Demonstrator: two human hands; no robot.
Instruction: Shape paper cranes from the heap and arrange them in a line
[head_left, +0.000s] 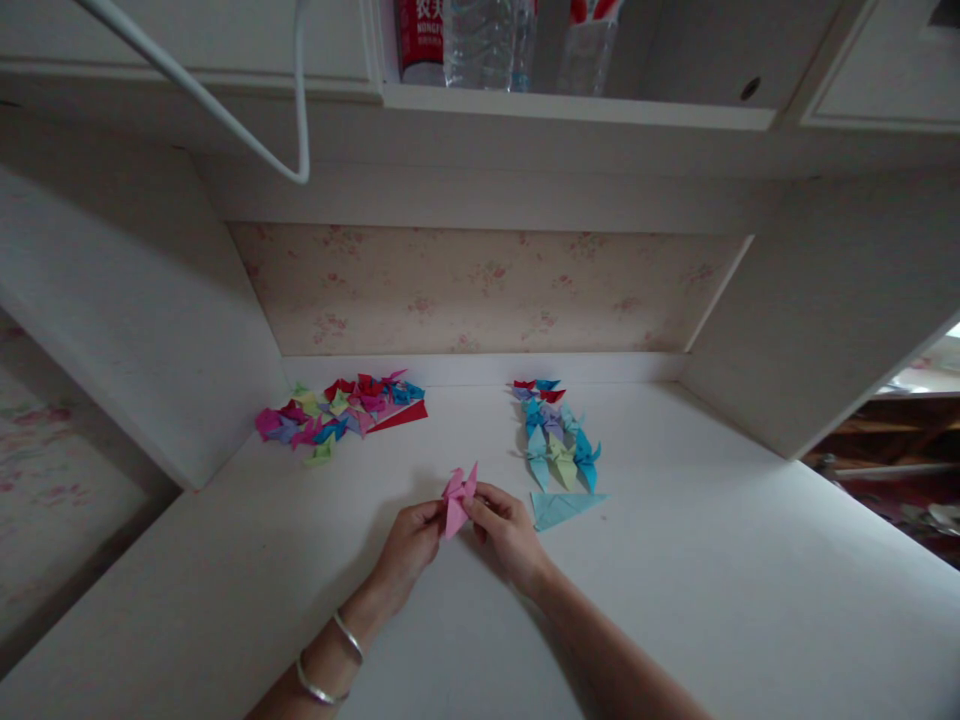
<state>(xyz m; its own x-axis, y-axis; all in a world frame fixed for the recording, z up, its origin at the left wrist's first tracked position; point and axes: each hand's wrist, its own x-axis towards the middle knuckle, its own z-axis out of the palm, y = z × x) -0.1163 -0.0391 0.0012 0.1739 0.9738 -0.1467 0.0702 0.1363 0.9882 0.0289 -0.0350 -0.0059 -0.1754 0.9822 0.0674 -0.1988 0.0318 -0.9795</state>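
A pink origami crane (457, 503) is held just above the white desk, between my two hands. My left hand (414, 540) pinches its left side, the fingers closed at its edge. On the other side my right hand (507, 530) grips the crane with thumb and fingers. A light teal folded paper triangle (564, 509) lies close to the right of my right hand. Beyond it sits a group of blue, green and purple paper cranes (561, 452), set near each other. Farther to the left, a pile of mixed-colour cranes (330, 412) spreads over the desk.
A red folded paper piece (401, 417) lies at the pile's right edge. The white desk (300, 580) has side panels left and right. Overhead, a shelf (577, 105) holds clear bottles (480, 45) and a red container (421, 40). A white cable (225, 120) hangs at upper left.
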